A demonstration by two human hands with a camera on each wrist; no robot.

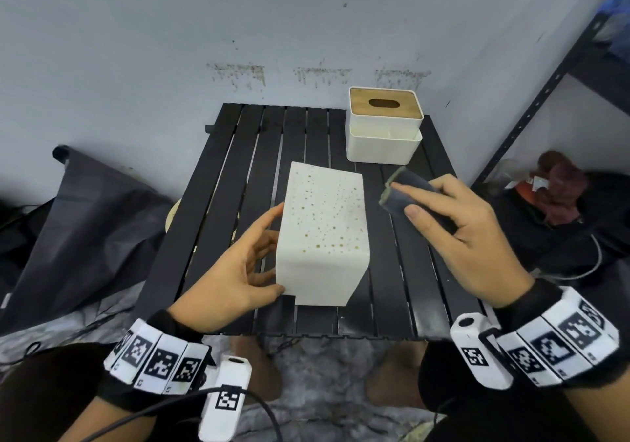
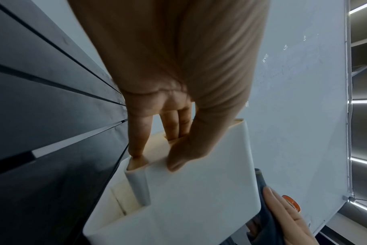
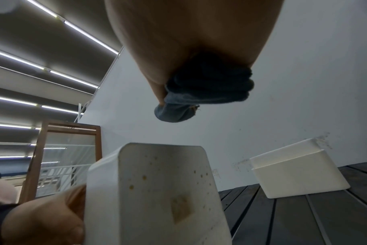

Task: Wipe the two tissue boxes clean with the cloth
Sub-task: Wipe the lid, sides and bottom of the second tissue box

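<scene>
A white tissue box [image 1: 324,230] lies tipped on the black slatted table [image 1: 218,203], its brown-spotted face turned up. My left hand [image 1: 269,251] grips its left end. In the left wrist view the fingers [image 2: 172,126] reach into the slot of its wooden lid and the thumb presses the white side [image 2: 199,199]. My right hand [image 1: 407,199] holds a folded dark grey cloth [image 1: 414,179] just right of the box and a little above it, not touching. The cloth [image 3: 205,92] hangs over the spotted face [image 3: 168,190]. A second white box with a wooden lid [image 1: 385,124] stands upright at the back right.
A dark bag [image 1: 85,237] leans against the wall left of the table. A black metal shelf post [image 1: 545,101] rises at the right, with a reddish bundle [image 1: 559,186] beneath it. The wall runs close behind the table. Cables trail near the table's front edge.
</scene>
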